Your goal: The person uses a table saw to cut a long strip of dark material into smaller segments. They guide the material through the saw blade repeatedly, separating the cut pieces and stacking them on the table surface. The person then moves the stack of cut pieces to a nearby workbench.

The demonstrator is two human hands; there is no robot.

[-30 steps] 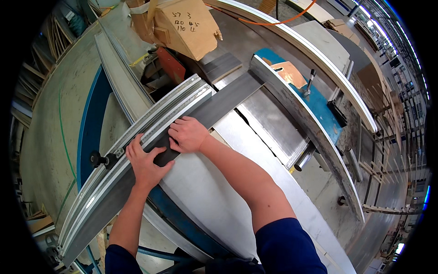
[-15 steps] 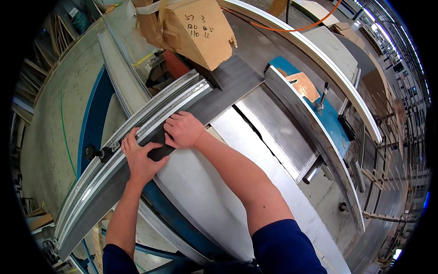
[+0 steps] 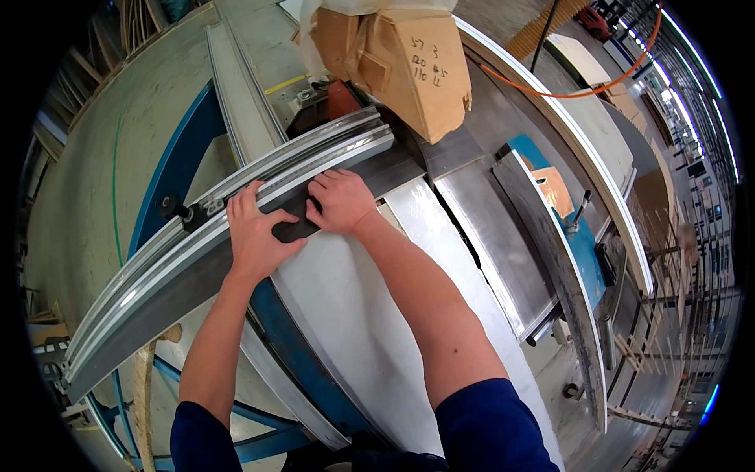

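A long dark grey board [image 3: 381, 171] lies against a silver aluminium fence [image 3: 314, 164] that runs from lower left to upper middle. Over the board my left hand [image 3: 255, 240] is spread, with fingertips at the fence and the thumb side toward the board's near edge. Just to its right, my right hand [image 3: 342, 203] is curled and presses on the same board, its fingertips partly hidden. Beyond the fence's far end stands a brown cardboard box [image 3: 425, 71] with handwriting. A dark line crosses the grey strip below that box; a shorter dark piece [image 3: 456, 152] lies past it.
A black knob [image 3: 169, 207] sticks out from the fence's left side. Right of the pale metal table [image 3: 346, 291] is a curved-looking grey rail [image 3: 550, 252] beside a blue plate [image 3: 580, 250] with a lever. An orange hose [image 3: 582, 94] hangs at upper right.
My hands, the board and the fence have slid forward together past the cardboard box. A dark line now shows across the strip near the box. The head view has shifted too.
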